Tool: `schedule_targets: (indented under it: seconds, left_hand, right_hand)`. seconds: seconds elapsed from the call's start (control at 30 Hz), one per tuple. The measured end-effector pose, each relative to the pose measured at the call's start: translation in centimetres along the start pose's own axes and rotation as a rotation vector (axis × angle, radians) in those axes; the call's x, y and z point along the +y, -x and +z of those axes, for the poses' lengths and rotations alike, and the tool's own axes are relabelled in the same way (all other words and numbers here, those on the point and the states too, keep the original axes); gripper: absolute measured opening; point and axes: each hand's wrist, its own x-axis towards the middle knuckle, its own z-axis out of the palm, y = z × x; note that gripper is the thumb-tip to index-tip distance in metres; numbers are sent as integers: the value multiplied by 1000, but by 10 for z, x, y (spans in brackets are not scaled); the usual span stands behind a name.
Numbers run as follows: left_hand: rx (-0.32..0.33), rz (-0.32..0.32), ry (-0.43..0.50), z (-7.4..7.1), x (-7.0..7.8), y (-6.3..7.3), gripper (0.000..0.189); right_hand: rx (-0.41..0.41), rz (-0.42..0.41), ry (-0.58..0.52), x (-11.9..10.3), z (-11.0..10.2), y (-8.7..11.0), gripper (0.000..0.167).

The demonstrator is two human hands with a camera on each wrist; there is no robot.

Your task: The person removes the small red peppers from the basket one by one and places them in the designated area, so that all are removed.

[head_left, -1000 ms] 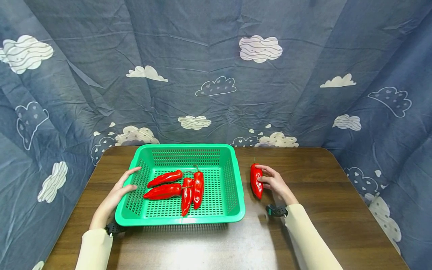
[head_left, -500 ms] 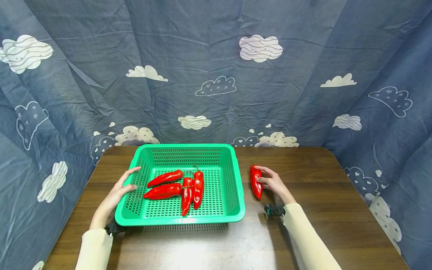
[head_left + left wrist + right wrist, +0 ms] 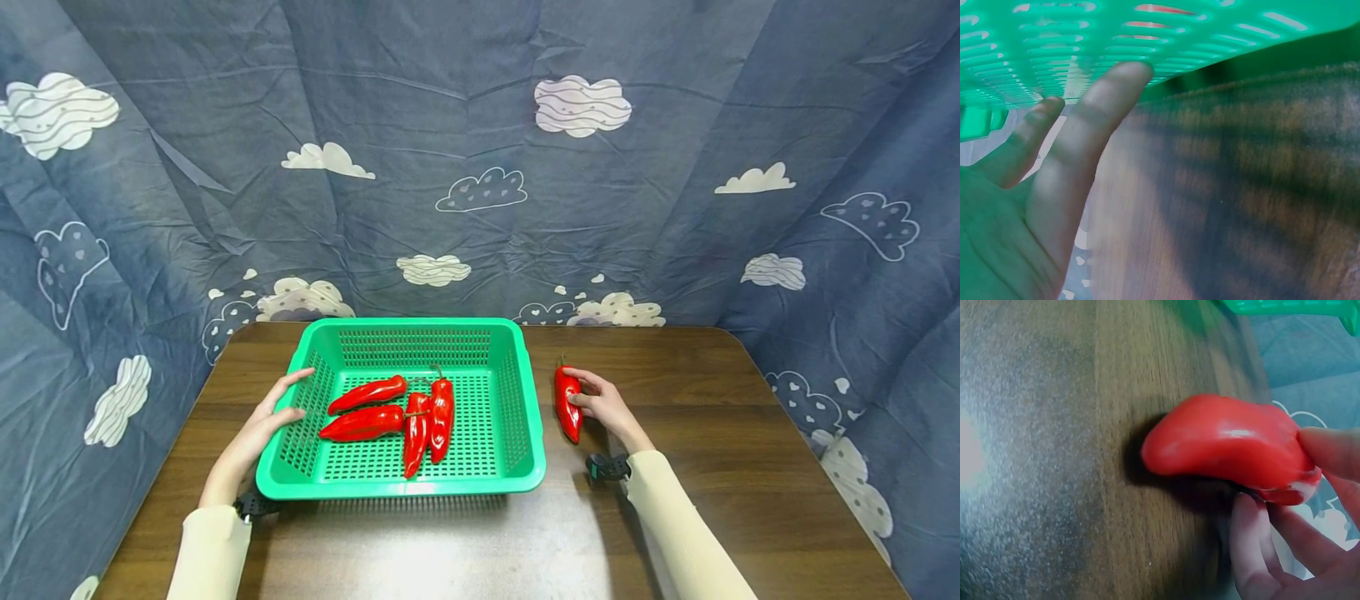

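A green slotted basket [image 3: 405, 490] stands on the left half of the wooden table. Inside lie several red peppers [image 3: 363, 424], some pointing sideways and others toward the front. My left hand [image 3: 262, 421] rests at the basket's left rim, its fingers fairly straight; the left wrist view shows two of its fingers [image 3: 1079, 150] close against the slotted wall. Right of the basket, my right hand [image 3: 606, 407] holds another red pepper [image 3: 567, 404] between thumb and fingers. In the right wrist view that pepper [image 3: 1229, 437] is low over the tabletop with its shadow beneath; some fingertips are hidden.
The brown table [image 3: 690, 417] extends to the right of my right hand, and a bright glare lies on its front part. A blue cloud-printed curtain [image 3: 480, 233] hangs behind and along both sides. Black straps with small devices [image 3: 609, 467] sit on the wrists.
My right hand and the pepper it holds have shifted slightly to the left. My left hand, the basket and the peppers in it stay as they were.
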Motion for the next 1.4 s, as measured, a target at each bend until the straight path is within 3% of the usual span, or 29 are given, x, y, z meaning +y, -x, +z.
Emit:
schedule_targets:
  seconds: [0.77, 1.17, 1.4]
  left_hand:
    - [-3, -43, 33, 0, 2, 1, 61]
    - [-7, -25, 26, 0, 0, 1, 61]
    - [-6, 26, -8, -1, -2, 0, 60]
  right_hand:
    - [70, -9, 2, 1, 1, 2, 44]
    - [126, -38, -74, -11, -3, 8, 42]
    - [138, -74, -54, -23, -5, 12, 41]
